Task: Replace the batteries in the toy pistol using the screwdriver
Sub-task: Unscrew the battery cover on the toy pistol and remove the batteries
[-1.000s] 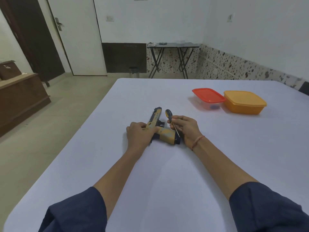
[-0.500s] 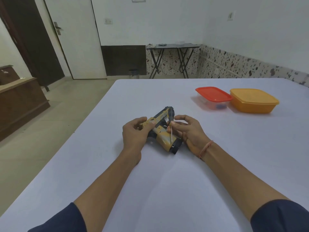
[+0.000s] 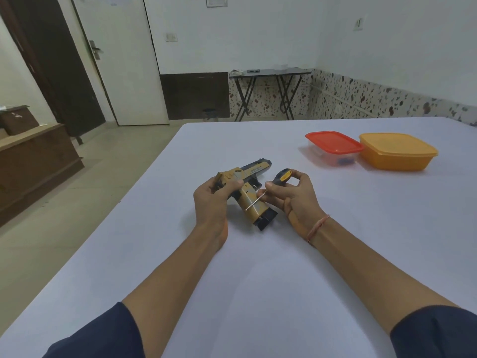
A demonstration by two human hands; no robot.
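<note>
While my left hand [image 3: 211, 200] grips the toy pistol [image 3: 249, 173] at the rear of the slide, fingers curled over the top, the gun is up off the white table [image 3: 258, 280], not lying flat under my palm as it was a second ago. Muzzle points away and to the right. The tan grip hangs down toward me with the black butt end lowest, and I can't tell if the butt touches the table.

Right hand [image 3: 294, 197] is clamped on the screwdriver [image 3: 282, 176]: thumb and forefinger pinch it where shaft meets handle, other fingers curled below. Black-and-yellow handle sticks up just right of the barrel, clear of it. Shaft slants down and left across the side of the pistol grip, tip resting on the tan surface near its lower half.

Delta vs half a second ago: shaft was near vertical with the handle tucked against the barrel. Now the handle has swung out right and the shaft lies at a slant. Pistol is also rolled more upright, so the side of the slide faces me.

Red-lidded clear box [image 3: 333, 144] and orange box [image 3: 397, 151] sit side by side at far right, well apart from both hands, same spot as before. Something blue in the clear box, can't make it out
</note>
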